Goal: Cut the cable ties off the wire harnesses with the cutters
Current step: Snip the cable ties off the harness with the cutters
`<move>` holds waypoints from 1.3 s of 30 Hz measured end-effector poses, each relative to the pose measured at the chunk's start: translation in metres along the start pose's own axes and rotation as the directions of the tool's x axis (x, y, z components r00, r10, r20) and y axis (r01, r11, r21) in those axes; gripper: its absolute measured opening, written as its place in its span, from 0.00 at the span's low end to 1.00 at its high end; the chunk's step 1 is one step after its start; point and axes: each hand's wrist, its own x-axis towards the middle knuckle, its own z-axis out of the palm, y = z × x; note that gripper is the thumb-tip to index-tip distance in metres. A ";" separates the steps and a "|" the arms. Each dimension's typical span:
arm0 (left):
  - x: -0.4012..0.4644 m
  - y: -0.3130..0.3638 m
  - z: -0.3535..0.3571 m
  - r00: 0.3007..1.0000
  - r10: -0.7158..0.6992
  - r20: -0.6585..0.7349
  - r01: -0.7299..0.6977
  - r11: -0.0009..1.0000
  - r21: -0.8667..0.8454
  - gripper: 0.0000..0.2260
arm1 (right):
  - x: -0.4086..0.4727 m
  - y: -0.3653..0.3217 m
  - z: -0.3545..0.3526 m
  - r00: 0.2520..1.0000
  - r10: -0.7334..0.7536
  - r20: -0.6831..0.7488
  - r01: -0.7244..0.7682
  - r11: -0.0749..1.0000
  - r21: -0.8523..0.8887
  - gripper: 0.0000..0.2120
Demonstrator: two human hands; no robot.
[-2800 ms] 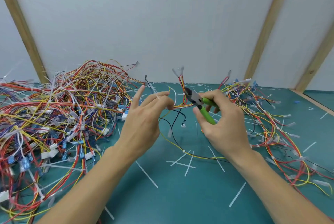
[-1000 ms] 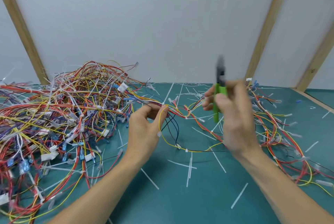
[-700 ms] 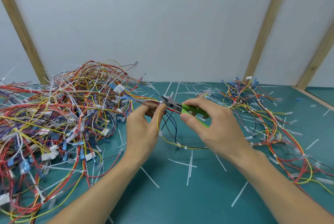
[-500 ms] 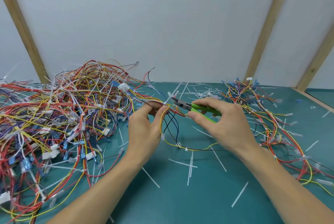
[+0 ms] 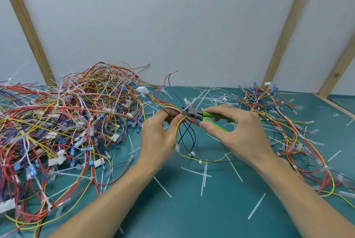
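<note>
Nearest the camera, cut cable-tie offcuts [image 5: 203, 177] lie scattered white on the green tabletop [image 5: 192, 214], between the two forearms.

Left hand [image 5: 159, 135]: fingers and thumb curled, pinching a held wire harness [image 5: 184, 137] at its upper end. From the pinch, yellow, blue and black wires hang in a loop down to the tabletop, just beside the palm. A small white cable tie [image 5: 177, 148] shows on the yellow wire below the hand, and others sit farther along the loop.

Right hand [image 5: 236, 132]: wrapped round the green handles of the cutters [image 5: 203, 115]. The tool's long axis runs roughly level, right to left, dark nose pointing at the left fingertips. The nose sits at the bundle right beside the left pinch, touching or nearly so. Whether the blades are closed on a tie cannot be read; that spot is too small and crowded.

Judgement: the coming cut depends on the blades meeting a tie across the bundle, without taking a wire. Left hand is nearer the tie; right hand brings the tool.

Farther back: large uncut harness pile [image 5: 63, 122] left of the left hand, smaller harness pile [image 5: 284, 122] beyond the right wrist, white wall behind.
</note>
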 end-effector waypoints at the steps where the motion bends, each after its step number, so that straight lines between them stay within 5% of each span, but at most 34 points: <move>1: 0.000 -0.001 0.001 1.000 -0.002 0.008 0.002 1.000 -0.003 0.05 | 0.000 0.000 0.000 1.000 0.006 0.004 -0.006 1.000 0.001 0.13; 39: 0.001 -0.001 -0.002 0.998 -0.059 0.002 0.059 0.998 -0.038 0.06 | 0.000 -0.001 -0.002 0.999 0.037 -0.004 -0.037 0.999 -0.010 0.13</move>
